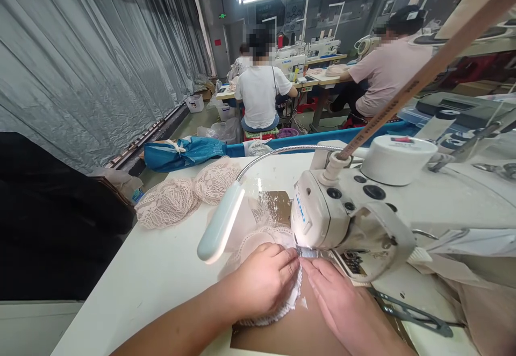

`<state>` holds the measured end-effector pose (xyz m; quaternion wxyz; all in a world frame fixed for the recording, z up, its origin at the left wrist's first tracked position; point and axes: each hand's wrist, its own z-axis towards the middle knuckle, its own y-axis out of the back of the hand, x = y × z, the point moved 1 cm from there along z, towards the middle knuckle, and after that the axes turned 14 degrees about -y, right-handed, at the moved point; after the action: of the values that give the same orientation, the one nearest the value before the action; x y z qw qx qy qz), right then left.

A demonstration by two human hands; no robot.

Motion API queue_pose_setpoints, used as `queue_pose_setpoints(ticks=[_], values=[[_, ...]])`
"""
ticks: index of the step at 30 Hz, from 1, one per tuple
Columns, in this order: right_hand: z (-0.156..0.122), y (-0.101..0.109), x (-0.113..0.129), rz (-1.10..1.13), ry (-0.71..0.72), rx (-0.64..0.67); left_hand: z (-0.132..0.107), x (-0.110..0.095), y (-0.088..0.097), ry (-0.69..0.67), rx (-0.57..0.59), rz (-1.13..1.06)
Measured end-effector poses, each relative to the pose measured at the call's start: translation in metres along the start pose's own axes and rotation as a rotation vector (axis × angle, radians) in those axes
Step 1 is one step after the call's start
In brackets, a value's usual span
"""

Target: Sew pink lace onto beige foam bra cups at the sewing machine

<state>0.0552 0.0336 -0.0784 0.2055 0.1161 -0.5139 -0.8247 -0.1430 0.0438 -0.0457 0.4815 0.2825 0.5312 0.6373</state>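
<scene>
A pale pink lace bra (250, 240) lies on the table under the head of a white sewing machine (318, 211). My left hand (264, 278) rests on it, fingers bent and pressed together on the fabric close to the needle area. A white gathered edge (298, 291) of the bra shows beside and below that hand. To the right, my right hand (342, 299) lies on the brown machine plate (274, 340), its fingers stretched out, with the fingertips near the fabric edge. The needle itself is hidden behind the machine head and my fingers.
Finished-looking lace cups (173, 203) sit at the table's far left. A lamp (221, 224) on a bent metal neck hangs above the bra. Beige fabric (489, 302) lies at the right. Beyond the table, people (262, 95) sit at other sewing machines; a blue bundle (185, 153) lies behind the table.
</scene>
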Motion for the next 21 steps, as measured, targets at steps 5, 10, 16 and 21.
queue_pose_setpoints(ticks=[5, 10, 16, 21], values=[[0.0008, 0.0004, 0.0021, -0.042, -0.016, -0.041, 0.0032, -0.0029, -0.0020, 0.007, 0.045, 0.052], [0.0041, 0.0041, 0.0031, 0.004, -0.053, -0.024, 0.0053, -0.0034, 0.0014, 0.019, 0.056, 0.079], [0.0018, 0.0042, 0.0000, -0.016, -0.066, -0.034, 0.0046, 0.0009, 0.0010, 0.026, 0.010, 0.044], [-0.0010, 0.0061, -0.0057, 0.076, -0.056, 0.031, 0.0021, 0.0055, -0.0020, 0.024, -0.045, -0.015]])
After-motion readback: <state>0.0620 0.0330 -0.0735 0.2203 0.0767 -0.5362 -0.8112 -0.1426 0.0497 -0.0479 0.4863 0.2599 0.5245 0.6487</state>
